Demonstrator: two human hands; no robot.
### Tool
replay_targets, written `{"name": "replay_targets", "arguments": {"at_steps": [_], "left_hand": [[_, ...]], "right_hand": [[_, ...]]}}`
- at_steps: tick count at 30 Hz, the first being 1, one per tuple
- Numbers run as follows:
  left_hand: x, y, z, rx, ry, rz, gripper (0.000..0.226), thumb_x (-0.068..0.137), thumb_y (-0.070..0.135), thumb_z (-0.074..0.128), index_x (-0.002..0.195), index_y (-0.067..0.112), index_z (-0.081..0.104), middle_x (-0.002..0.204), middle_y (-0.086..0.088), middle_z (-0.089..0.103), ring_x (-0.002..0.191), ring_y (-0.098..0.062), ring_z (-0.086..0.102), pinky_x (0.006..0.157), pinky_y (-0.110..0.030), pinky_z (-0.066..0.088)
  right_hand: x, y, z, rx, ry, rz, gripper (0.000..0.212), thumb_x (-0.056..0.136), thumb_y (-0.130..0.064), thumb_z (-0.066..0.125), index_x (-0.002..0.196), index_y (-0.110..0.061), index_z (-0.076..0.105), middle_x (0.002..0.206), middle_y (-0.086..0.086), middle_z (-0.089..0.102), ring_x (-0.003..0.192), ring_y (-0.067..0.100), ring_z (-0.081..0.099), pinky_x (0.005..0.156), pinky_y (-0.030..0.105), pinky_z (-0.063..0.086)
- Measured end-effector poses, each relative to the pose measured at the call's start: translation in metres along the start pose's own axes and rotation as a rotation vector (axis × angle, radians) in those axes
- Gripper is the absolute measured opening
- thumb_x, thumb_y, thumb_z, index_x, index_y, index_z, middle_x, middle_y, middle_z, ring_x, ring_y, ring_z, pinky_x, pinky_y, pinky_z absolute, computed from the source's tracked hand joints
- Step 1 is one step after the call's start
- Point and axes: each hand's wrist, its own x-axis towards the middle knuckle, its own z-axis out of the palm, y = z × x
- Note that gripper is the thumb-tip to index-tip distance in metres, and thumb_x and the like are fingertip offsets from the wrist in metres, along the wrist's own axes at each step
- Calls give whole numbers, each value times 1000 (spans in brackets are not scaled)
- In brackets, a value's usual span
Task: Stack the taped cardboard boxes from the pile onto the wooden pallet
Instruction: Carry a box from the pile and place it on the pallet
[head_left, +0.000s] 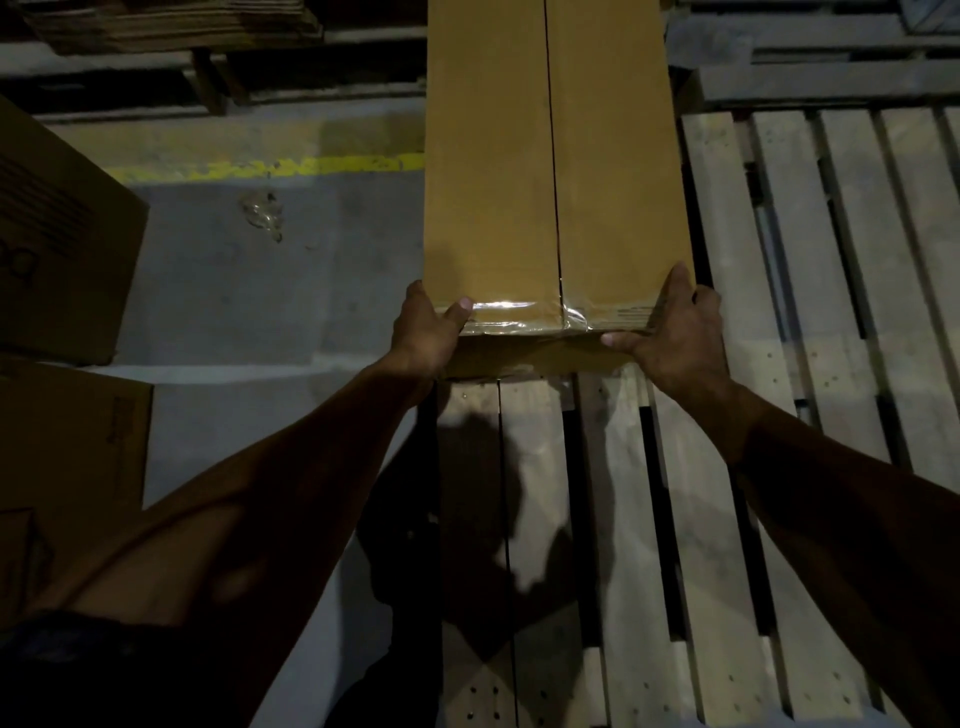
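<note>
Holding a long taped cardboard box (550, 171) by its near end, both hands clamp opposite corners. Left hand (423, 330): grip wrapped on the left corner, thumb on the top face beside the clear tape (519, 314). Right hand (675, 332): grip closed on the right corner, thumb along the lower front edge. Box lies lengthwise over the left edge of the wooden pallet (779, 364); contact underneath not discernible. More boxes (62, 249) sit on the concrete floor (270, 291) at left, near a yellow line (291, 167).
</note>
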Motion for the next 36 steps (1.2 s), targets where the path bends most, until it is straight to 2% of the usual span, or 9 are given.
{"name": "replay_targets", "arguments": {"at_steps": [6, 9, 11, 13, 16, 19, 22, 30, 36], "left_hand": [[-6, 0, -1, 6, 9, -17, 57, 94, 35, 62, 140, 7, 44, 135, -10, 55, 122, -29, 54, 104, -45, 46], [-28, -1, -1, 14, 30, -104, 53, 94, 43, 60, 132, 7, 50, 130, -10, 58, 117, -28, 56, 100, -38, 47], [-55, -4, -1, 117, -2, -177, 52, 96, 44, 57, 133, 8, 49, 133, -13, 56, 119, -30, 54, 99, -37, 44], [-89, -10, -1, 298, -71, -190, 53, 99, 41, 53, 138, 7, 44, 140, -15, 51, 127, -32, 49, 101, -37, 39], [-151, -17, -2, 508, -204, -168, 59, 100, 39, 52, 147, 8, 35, 149, -13, 42, 135, -29, 41, 106, -35, 35], [-213, -16, -4, 786, -313, -155, 65, 100, 41, 50, 153, 11, 26, 157, -10, 31, 143, -27, 32, 114, -36, 28], [-281, 1, -6, 957, -330, -67, 57, 100, 41, 48, 147, 13, 35, 149, -12, 42, 136, -29, 41, 109, -37, 35], [-460, 60, -20, 1035, -298, 188, 53, 102, 41, 42, 145, 10, 41, 145, -14, 48, 130, -28, 47, 105, -33, 39], [-532, 99, -20, 981, -428, 293, 58, 103, 39, 41, 152, 12, 30, 154, -12, 37, 138, -28, 39, 110, -33, 35]], "right_hand": [[-7, -2, -3, -53, -25, 12, 108, 80, -43, 78, 157, -17, 6, 156, 19, 15, 141, 41, 24, 112, 50, 31], [-34, -2, -3, -69, -13, 66, 97, 89, -41, 69, 159, -20, 4, 164, 17, -2, 148, 41, 13, 116, 50, 26], [-64, 5, -2, -66, -37, 83, 93, 93, -39, 65, 159, -22, 3, 165, 16, -4, 150, 38, 7, 117, 50, 22], [-98, 14, -4, -55, -93, 107, 84, 95, -41, 61, 158, -22, 10, 165, 14, 4, 150, 35, 9, 117, 49, 22], [-153, 29, -18, -57, -169, 129, 68, 97, -48, 54, 153, -16, 31, 158, 13, 28, 145, 32, 26, 115, 45, 30], [-203, 41, -47, -22, -262, 130, 65, 96, -53, 51, 148, -15, 43, 150, 12, 44, 138, 30, 38, 114, 44, 35], [-250, 47, -91, 6, -303, 97, 63, 97, -52, 52, 147, -14, 45, 148, 11, 48, 135, 29, 44, 112, 41, 38], [-385, 68, -219, -16, -366, 49, 65, 97, -50, 51, 150, -15, 40, 149, 10, 47, 134, 28, 46, 107, 34, 38], [-471, 87, -269, 108, -337, 136, 64, 97, -49, 53, 150, -17, 40, 149, 9, 46, 133, 29, 46, 105, 35, 40]]}}
